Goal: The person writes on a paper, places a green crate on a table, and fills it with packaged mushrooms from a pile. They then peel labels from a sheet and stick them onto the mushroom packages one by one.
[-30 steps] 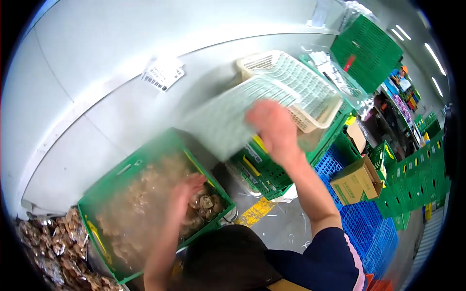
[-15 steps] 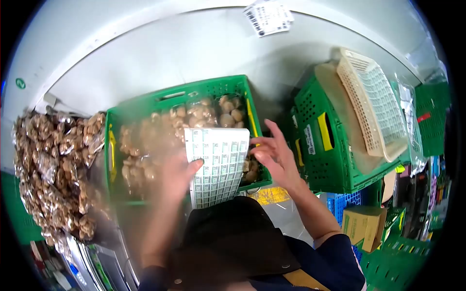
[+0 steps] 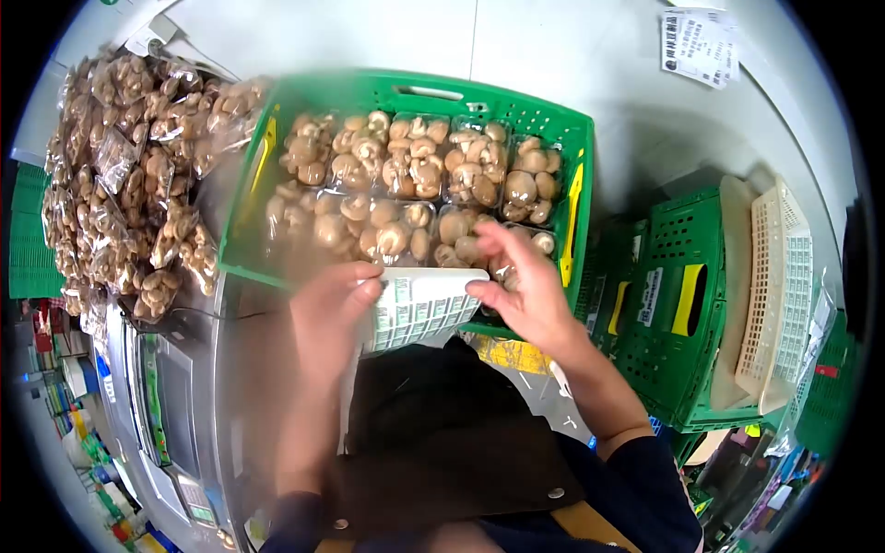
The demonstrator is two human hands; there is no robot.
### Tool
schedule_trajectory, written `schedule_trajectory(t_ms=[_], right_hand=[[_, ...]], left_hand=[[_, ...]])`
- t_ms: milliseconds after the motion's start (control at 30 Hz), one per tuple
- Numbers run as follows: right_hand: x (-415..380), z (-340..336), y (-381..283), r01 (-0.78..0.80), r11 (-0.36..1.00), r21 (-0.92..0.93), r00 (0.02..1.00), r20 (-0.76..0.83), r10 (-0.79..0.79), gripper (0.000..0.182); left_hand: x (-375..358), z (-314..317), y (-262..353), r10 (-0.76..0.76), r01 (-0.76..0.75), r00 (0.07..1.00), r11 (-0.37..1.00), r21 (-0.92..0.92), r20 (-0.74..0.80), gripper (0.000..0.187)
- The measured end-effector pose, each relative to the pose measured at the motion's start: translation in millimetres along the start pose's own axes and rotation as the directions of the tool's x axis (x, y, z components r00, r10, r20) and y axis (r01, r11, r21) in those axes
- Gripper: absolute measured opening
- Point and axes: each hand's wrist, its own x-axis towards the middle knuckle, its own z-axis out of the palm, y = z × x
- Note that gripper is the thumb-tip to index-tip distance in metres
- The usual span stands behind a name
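Note:
A sheet of printed labels [image 3: 426, 309] hangs in front of my apron, its top edge over the near side of a green crate [image 3: 544, 101]. My left hand [image 3: 336, 309] pinches the sheet's upper left corner between thumb and fingers; a blur partly covers this hand. My right hand [image 3: 527, 300] is at the upper right corner, thumb against or very near the edge, with the fingers stretched apart over the crate. Clear-wrapped packs of brown mushrooms [image 3: 415, 157] lie in rows inside the crate.
Bagged mushrooms [image 3: 138, 175] are heaped at the left, beside a metal work surface [image 3: 249, 369]. Stacked green crates [image 3: 673, 295] stand at the right, with a cream plastic basket [image 3: 761, 295] on top. Paper labels [image 3: 699, 46] are stuck to the white wall.
The view has turned, so the crate sits higher and farther right. The sheet's top part is bent back more, and my right thumb has come to its corner.

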Motion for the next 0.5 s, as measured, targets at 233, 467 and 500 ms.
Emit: schedule_trajectory(t_ms=[233, 467, 500], right_hand=[[31, 15, -37, 0.191, 0.958, -0.215, 0.953, 0.274, -0.129, 0.028], [32, 35, -35, 0.205, 0.939, -0.276, 0.939, 0.326, -0.109, 0.017], [30, 40, -32, 0.22, 0.928, -0.302, 0.947, 0.296, -0.129, 0.014]], left_hand=[[8, 9, 2, -0.117, 0.097, 0.981, 0.987, 0.13, 0.155, 0.021], [17, 3, -5, -0.202, 0.164, 0.943, 0.974, 0.159, 0.264, 0.031], [20, 1, -10, -0.196, 0.146, 0.935, 0.972, 0.183, 0.297, 0.031]])
